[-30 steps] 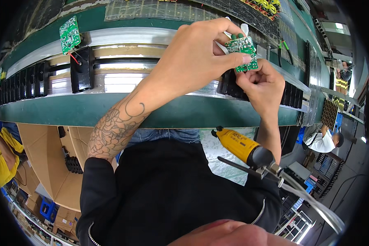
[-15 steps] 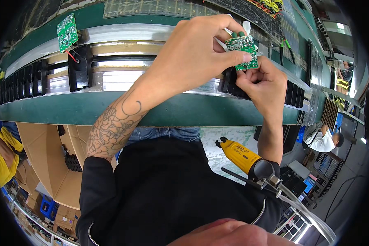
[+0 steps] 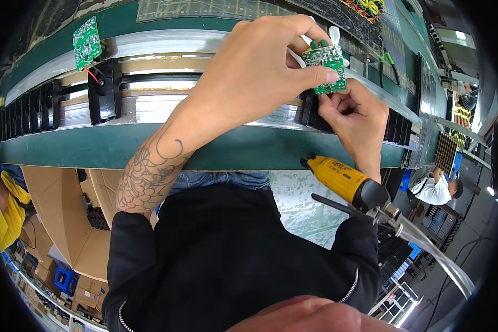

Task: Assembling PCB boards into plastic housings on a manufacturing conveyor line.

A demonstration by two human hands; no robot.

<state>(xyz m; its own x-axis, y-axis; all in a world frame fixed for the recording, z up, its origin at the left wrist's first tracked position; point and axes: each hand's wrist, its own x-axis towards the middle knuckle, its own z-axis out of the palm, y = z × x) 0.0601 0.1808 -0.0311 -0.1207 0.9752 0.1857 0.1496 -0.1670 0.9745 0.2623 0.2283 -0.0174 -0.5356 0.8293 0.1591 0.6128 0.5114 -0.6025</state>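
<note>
Between thumb and fingers, my left hand (image 3: 260,72) grips a small green circuit board (image 3: 327,65), tilted so its soldered face shows. My right hand (image 3: 355,115) is closed, thumb and fingertips pinched at the board's lower edge; what they pinch is hidden. Just under the board, a black plastic housing (image 3: 314,113) sits on the metal rail (image 3: 149,108), partly covered by my hands. A yellow air nipper (image 3: 337,176) with a clear hose hangs in front of my right forearm, touched by neither hand's fingers.
Left along the rail stands a black housing (image 3: 105,91) wired to another green board (image 3: 87,43). Further black housings (image 3: 30,108) line up beyond it. An open cardboard box (image 3: 61,216) is below the green bench edge (image 3: 227,155). A person in white (image 3: 432,187) is far right.
The yellow air nipper has swung up and to the right, now overlapping the bench edge and my right forearm. My hands and the board have barely shifted.
</note>
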